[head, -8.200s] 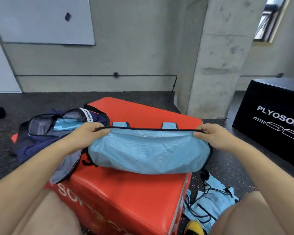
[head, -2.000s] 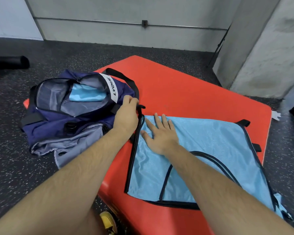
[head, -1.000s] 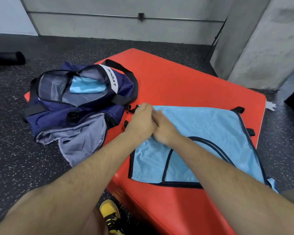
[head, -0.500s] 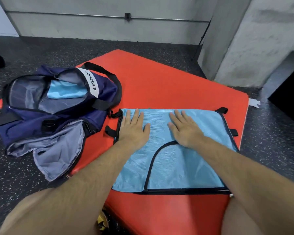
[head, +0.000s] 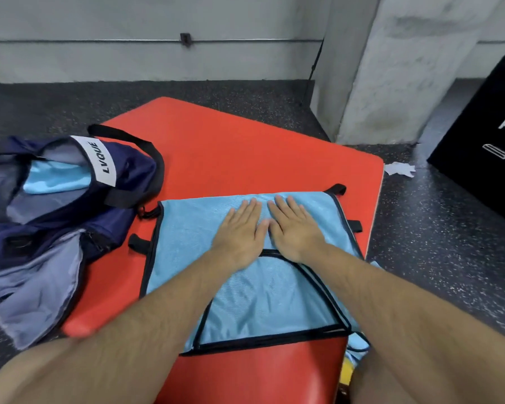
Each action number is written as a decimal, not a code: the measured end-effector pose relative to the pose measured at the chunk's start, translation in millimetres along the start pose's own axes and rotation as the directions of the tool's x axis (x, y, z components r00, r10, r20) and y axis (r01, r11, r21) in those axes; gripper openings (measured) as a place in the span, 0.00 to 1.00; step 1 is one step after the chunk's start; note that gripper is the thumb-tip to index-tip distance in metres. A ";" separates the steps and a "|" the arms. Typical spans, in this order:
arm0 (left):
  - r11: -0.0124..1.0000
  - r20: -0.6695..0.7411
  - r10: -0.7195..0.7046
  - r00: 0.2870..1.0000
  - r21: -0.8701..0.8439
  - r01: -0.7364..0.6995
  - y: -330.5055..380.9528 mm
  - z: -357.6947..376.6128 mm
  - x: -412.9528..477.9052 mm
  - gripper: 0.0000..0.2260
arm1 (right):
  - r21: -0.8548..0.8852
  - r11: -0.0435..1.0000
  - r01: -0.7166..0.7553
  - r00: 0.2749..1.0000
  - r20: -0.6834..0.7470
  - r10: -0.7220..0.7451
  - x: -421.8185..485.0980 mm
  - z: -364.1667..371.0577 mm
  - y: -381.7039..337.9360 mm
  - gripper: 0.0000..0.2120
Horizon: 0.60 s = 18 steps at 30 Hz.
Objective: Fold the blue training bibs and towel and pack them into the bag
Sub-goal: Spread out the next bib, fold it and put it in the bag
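I see the blue bib (head: 245,301) lying flat on the red box (head: 245,147), and my left hand (head: 239,231) and right hand (head: 295,231) have slid back together in the middle of it after being spread apart a moment ago. Both hands press down flat with fingers loose, holding nothing, so I think the bib is smoothed and ready to fold again. Farther off to the left, the bag (head: 70,217) sits open with one blue piece (head: 56,179) already inside.

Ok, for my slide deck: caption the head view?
Both hands, left hand and right hand, flatten a blue bib beside the open bag.
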<state>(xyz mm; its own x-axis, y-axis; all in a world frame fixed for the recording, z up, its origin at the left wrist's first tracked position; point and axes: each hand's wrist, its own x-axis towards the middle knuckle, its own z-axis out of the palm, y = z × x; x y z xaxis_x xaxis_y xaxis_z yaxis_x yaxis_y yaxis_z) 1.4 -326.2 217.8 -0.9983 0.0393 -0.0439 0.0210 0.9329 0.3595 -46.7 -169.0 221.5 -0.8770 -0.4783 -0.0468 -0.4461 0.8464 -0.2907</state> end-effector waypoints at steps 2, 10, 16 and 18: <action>0.999 0.004 0.001 1.000 0.053 -0.002 -4.7 -1.1 -1.7 0.26 | -0.008 0.999 -0.038 0.999 -0.018 0.038 -1.6 -5.4 17.2 0.27; 0.973 -0.126 -0.023 0.992 0.226 0.051 44.2 -7.1 25.6 0.27 | 0.060 0.995 0.086 0.960 -0.274 -0.066 -1.7 -20.3 34.7 0.26; 0.974 -0.079 0.218 0.973 0.087 -0.211 94.3 12.0 74.2 0.22 | 0.005 0.967 -0.254 0.835 -0.503 0.222 -9.1 -42.7 76.3 0.19; 0.976 -0.047 0.212 0.976 0.062 -0.209 97.2 21.6 77.4 0.23 | 0.052 0.948 -0.314 0.850 -0.429 0.305 -12.2 -42.7 86.3 0.18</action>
<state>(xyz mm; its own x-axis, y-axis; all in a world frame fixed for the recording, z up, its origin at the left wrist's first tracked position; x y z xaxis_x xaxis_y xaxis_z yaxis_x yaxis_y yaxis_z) -72.7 -224.8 229.2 -0.9725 0.2197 0.0773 0.2329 0.9243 0.3024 -82.1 -80.1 237.8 -0.9584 -0.0482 0.2815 -0.1387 0.9402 -0.3110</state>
